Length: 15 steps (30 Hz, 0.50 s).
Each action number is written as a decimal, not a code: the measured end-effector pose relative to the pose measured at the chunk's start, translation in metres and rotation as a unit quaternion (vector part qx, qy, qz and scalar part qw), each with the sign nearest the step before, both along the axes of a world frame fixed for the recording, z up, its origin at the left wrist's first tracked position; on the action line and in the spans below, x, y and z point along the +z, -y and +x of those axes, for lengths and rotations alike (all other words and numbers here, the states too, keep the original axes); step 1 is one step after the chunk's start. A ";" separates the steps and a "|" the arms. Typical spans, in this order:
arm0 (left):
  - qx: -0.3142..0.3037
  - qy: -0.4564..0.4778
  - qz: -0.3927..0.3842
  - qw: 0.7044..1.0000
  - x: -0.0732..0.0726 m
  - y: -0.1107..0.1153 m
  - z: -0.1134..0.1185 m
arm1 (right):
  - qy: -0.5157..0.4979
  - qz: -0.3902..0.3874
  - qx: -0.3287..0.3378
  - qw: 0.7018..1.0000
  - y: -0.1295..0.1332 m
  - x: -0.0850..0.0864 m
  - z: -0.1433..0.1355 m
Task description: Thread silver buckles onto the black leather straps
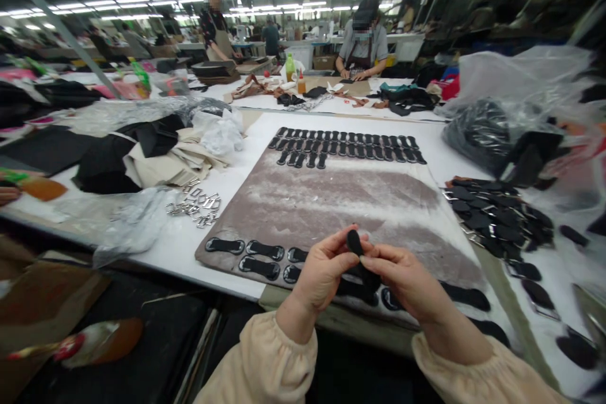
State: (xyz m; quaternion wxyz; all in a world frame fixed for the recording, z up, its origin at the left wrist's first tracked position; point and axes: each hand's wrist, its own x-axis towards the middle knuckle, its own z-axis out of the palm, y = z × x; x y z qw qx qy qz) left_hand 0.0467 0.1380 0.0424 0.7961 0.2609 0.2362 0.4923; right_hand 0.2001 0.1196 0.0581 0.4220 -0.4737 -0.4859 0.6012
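Note:
Above the near edge of a dusty brown board (331,202), both hands come together at a small black tab (354,242) with a rounded end. My left hand (320,265) pinches it between thumb and fingers. From the other side, my right hand (400,270) grips its lower part; whether a metal ring sits inside is hidden. Black strips with wide rounded ends (259,267) and shiny, pale edges lie along the board's near side, some behind my hands. More such strips (350,144) stand in rows at the far side.
Loose metal rectangular rings (195,203) lie left of the board. On the right is a heap of black tabs with metal rings (502,214), near a clear plastic bag (511,88). Fabric pieces (175,161) occupy the left. Two co-workers (363,44) are across the table.

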 end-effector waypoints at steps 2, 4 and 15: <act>-0.014 -0.023 0.036 0.999 0.000 0.001 -0.001 | -0.004 -0.035 0.018 0.999 0.000 -0.001 0.008; -0.032 -0.043 0.056 0.997 0.001 0.001 0.000 | -0.007 -0.075 0.031 0.997 -0.002 -0.004 0.016; 0.025 -0.003 0.005 1.000 0.002 0.008 0.019 | 0.064 -0.057 0.008 0.996 -0.006 -0.040 0.039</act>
